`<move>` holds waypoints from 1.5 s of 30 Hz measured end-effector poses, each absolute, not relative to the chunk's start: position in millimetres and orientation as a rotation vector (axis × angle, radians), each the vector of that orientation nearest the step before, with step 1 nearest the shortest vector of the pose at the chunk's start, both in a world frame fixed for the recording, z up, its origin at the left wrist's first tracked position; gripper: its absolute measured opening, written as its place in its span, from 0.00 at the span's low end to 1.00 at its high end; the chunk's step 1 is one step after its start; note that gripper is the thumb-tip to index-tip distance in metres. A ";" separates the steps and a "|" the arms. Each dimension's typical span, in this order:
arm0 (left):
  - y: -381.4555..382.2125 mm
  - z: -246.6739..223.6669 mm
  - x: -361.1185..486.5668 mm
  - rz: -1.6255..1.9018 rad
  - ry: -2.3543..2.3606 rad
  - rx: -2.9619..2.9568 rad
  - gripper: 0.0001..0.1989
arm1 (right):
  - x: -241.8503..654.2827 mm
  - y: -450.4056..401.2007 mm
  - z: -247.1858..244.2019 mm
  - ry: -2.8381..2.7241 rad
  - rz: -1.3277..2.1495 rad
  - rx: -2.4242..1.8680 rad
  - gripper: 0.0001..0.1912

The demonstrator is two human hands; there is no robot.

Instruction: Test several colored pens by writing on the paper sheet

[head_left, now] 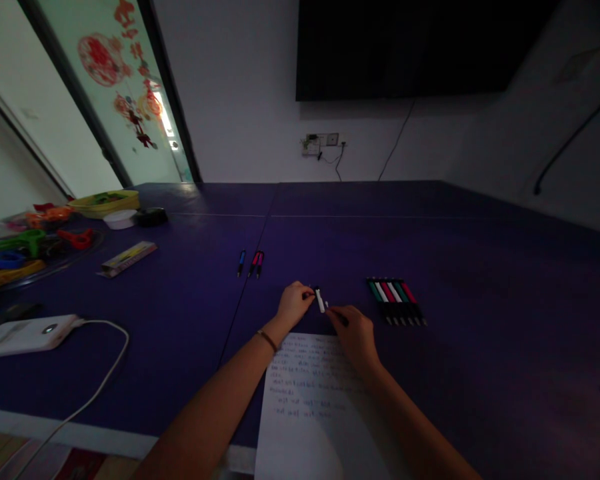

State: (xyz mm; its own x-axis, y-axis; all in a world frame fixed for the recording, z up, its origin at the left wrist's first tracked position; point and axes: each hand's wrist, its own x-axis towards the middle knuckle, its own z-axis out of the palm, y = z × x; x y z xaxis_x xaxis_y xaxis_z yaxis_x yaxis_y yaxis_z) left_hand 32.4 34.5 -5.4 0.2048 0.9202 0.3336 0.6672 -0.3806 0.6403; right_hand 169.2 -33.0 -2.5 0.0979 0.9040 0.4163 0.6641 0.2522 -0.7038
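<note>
Between my two hands lies a short white pen barrel [320, 300] with a dark end, just beyond the top of a handwritten sheet of paper [305, 427]. My left hand [295, 303] is closed in a pinch at the barrel's left, with a small dark piece at the fingertips that is too small to name. On the other side, my right hand [354, 327] also pinches, its fingertips by a tiny whitish piece [327, 305]; what they hold is unclear. A row of several pens [395, 301] in green, white and red with black grips lies to the right.
Farther back lie a blue pen [241, 263] and two pink-red pens [256, 264]. At left are a narrow box [129, 259], a white power bank [35, 335] with a cable, a tray of colourful tools [25, 250] and a yellow basket [100, 205].
</note>
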 end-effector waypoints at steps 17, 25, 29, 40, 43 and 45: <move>26.2 3.1 34.0 0.728 1.835 2.025 0.11 | 171.4 -32.5 -3.3 -1.669 0.251 -1.483 0.14; 29.5 -1.5 34.4 0.883 1.627 1.945 0.10 | 172.1 -31.7 -4.1 -1.664 0.251 -1.486 0.14; 30.1 -3.0 34.2 0.949 1.562 1.933 0.10 | 172.4 -32.2 -2.4 -1.649 0.273 -1.483 0.14; 27.0 -1.7 32.7 1.144 1.371 2.020 0.08 | 170.6 -22.6 -9.4 -0.849 1.096 -1.086 0.09; 20.4 4.2 33.9 1.138 1.078 2.199 0.15 | 169.3 -23.4 -3.6 -0.664 1.313 -0.894 0.16; 16.0 7.6 35.3 1.120 0.915 2.325 0.23 | 169.6 -24.9 0.4 -0.602 1.390 -0.860 0.20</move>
